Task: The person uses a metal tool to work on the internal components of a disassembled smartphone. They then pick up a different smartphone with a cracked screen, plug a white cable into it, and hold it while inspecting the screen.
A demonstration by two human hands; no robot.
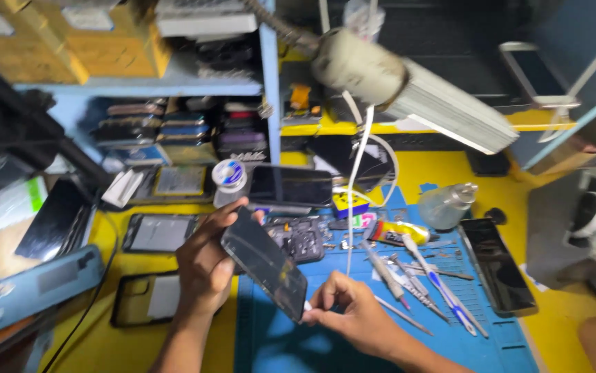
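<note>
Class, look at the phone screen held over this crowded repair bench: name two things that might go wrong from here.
1. The left hand and right hand hold the dark phone screen tilted in the air by its ends only; it may slip or flex and crack.
2. The tools lying loose on the blue mat are close to the right hand, so a dropped screen could get scratched.

Single view: head-worn camera, above blue work mat [381,345], looking steeply down and forward toward shelf unit [174,86] behind mat. Close range; forearms enter from bottom edge near mat. Desk lamp [408,86] hangs over mat's far side. No second view to overlap.
</note>
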